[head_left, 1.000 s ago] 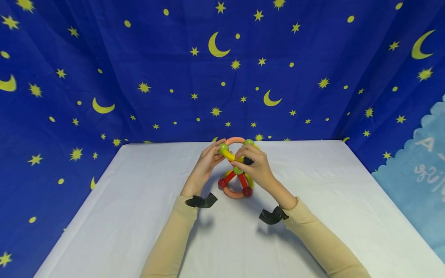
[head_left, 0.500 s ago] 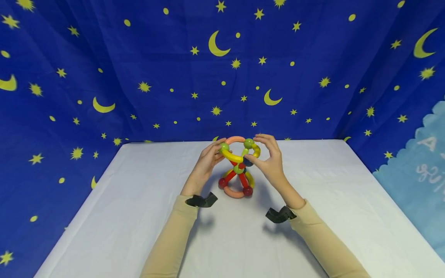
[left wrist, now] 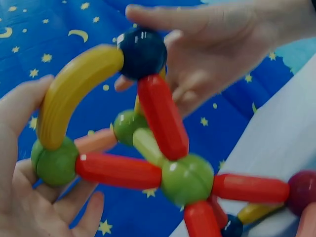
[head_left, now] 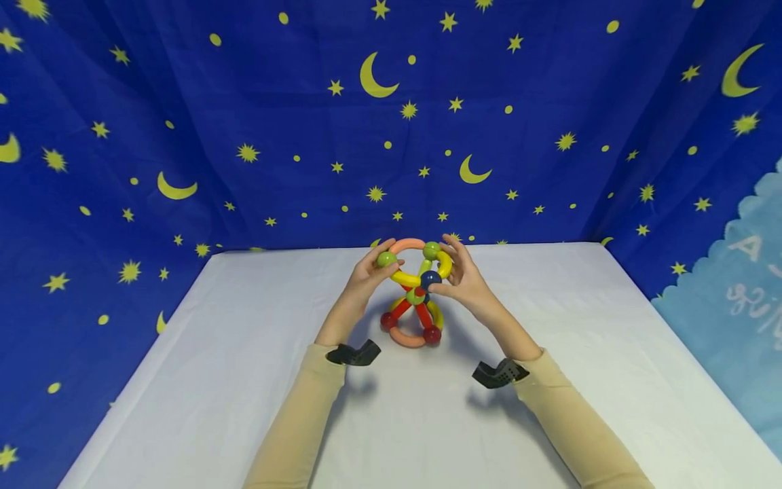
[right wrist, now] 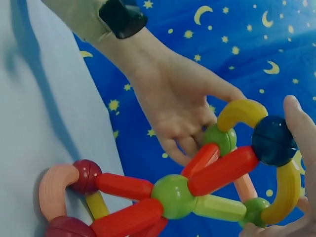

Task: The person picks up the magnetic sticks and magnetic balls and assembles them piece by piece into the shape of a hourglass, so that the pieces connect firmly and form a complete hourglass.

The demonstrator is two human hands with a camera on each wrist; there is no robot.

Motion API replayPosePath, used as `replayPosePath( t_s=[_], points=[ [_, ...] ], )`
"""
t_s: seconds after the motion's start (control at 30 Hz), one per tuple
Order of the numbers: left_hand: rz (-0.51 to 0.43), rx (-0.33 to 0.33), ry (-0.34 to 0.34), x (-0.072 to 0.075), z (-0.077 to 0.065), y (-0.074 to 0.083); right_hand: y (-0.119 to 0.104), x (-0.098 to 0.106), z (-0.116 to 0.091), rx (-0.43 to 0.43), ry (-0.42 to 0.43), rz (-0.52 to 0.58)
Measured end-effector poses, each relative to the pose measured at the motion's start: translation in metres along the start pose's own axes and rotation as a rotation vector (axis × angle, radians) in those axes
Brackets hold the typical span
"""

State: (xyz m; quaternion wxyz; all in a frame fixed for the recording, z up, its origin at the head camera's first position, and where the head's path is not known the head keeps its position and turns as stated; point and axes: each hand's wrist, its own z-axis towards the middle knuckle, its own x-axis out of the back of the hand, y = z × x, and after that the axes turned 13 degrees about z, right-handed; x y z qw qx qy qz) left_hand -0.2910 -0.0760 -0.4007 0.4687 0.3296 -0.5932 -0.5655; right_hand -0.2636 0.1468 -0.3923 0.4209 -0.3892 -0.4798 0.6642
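Note:
A ball-and-stick building toy model (head_left: 415, 296) stands on the table, narrow at a green middle ball (right wrist: 173, 196) and wider above and below. Its upper ring joins curved yellow and pink sticks with two green balls and a dark blue ball (head_left: 430, 280). At the ring's left, my left hand (head_left: 360, 285) holds the green corner ball (left wrist: 55, 161), its thumb against the curved yellow stick (left wrist: 74, 91). My right hand (head_left: 467, 282) grips the right side of the ring, thumb at the blue ball and fingers by the other green ball (head_left: 431, 250).
A white cloth covers the table (head_left: 244, 380). Below the middle ball, red sticks (head_left: 423, 316) reach dark red balls (head_left: 432, 335) and a curved pink stick (head_left: 406, 338). Behind hangs a blue curtain (head_left: 293, 102) with moons and stars; a light blue panel (head_left: 745, 292) is at the right.
My right hand let go of the front of the ring, spread, moved right and took hold of its right side. My left thumb has come forward over the yellow stick.

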Motion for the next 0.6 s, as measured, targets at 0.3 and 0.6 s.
replayPosePath(
  t_s=[0.3,0.6],
  points=[
    [0.009,-0.032,-0.105,0.008,-0.001,-0.006,-0.005,-0.022,-0.006,-0.043,0.012,-0.056],
    [0.048,0.006,0.006,-0.003,0.003,-0.004,-0.003,-0.039,-0.013,-0.045,0.102,-0.169]
  ],
)
